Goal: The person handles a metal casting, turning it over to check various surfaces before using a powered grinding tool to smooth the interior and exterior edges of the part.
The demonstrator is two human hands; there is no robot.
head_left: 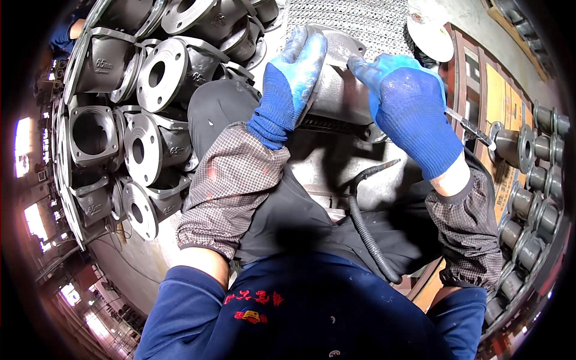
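1. Grey flanged cast-metal body [342, 96]: beyond our lap, between our hands.
2. Blue-gloved left hand [294, 75]: fingers extended flat along its left side. Blue-gloved right hand [405, 96]: half-curled, forefinger at its edge; thin dark rod [467, 123] beside the fist, grip unclear.
3. We'd keep the left palm steady, rod clear.
4. Stacked hollow grey castings [171, 84], left: nothing visible inside.

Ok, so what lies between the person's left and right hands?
In the head view, a grey metal casting lies between them: the left hand is against its left side, the right hand at its right.
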